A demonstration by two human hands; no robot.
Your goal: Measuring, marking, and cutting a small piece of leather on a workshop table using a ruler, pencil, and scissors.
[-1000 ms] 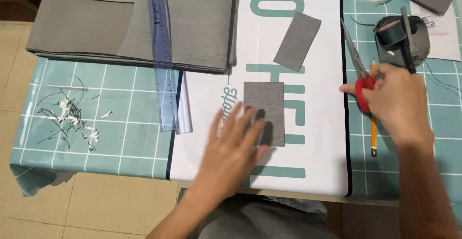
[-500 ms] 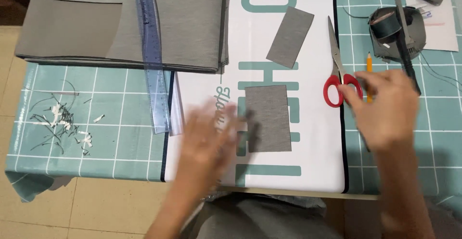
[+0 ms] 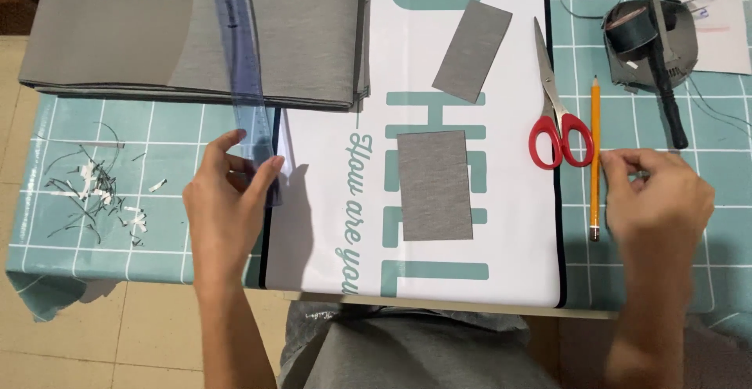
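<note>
one teal cutting mat (image 3: 117, 248) with a white grid covers the table edge to edge. on it, centre, a white printed sheet (image 3: 501, 279) with teal lettering, dark-edged on both long sides. top left, a folded stack of grey fabric (image 3: 298, 36), its right edge overlapping the sheet's top-left corner.

a clear blue ruler (image 3: 249, 115) runs down across the fabric stack and off its lower edge onto the mat, slightly tilted. left hand (image 3: 227, 217) is at the ruler's lower end: thumb and fingertips spread loosely on either side of it, touching or just about touching, not clamped around it.

two grey fabric rectangles on the sheet: larger one (image 3: 435, 185) mid-sheet, upright; smaller one (image 3: 472, 50) above it, tilted.

red-handled scissors (image 3: 558, 115) lie closed across the sheet's right edge, blades pointing away. just to their right an orange pencil (image 3: 595, 146) lies parallel on the mat. right hand (image 3: 658, 201) is just right of the pencil, fingers curled in, fingertips pinched together near it; cannot tell if they hold anything.

top right: a dark spool of thread (image 3: 633, 32) on a grey scrap, a black-handled tool (image 3: 670, 91) lying across it.

left edge of mat: scatter of thread and paper trimmings (image 3: 94, 193).
</note>
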